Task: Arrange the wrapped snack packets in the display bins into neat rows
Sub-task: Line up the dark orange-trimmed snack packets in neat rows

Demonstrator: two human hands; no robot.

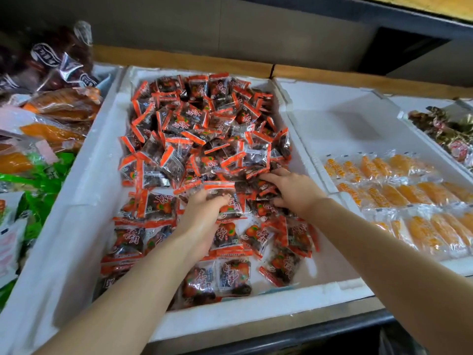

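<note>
Over the bin (84, 201), left hand (202, 216) grips a packet (225, 198), long axis pointing away; right hand (294, 193) rests on heap (204, 129), grip unclear.

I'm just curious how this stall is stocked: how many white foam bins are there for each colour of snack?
Red-and-black packets: 1 bin
Orange packets: 1 bin
Brown-and-gold wrapped sweets: 1 bin
Total: 3 white foam bins; what holds the mixed bags on the left is unclear.
</note>
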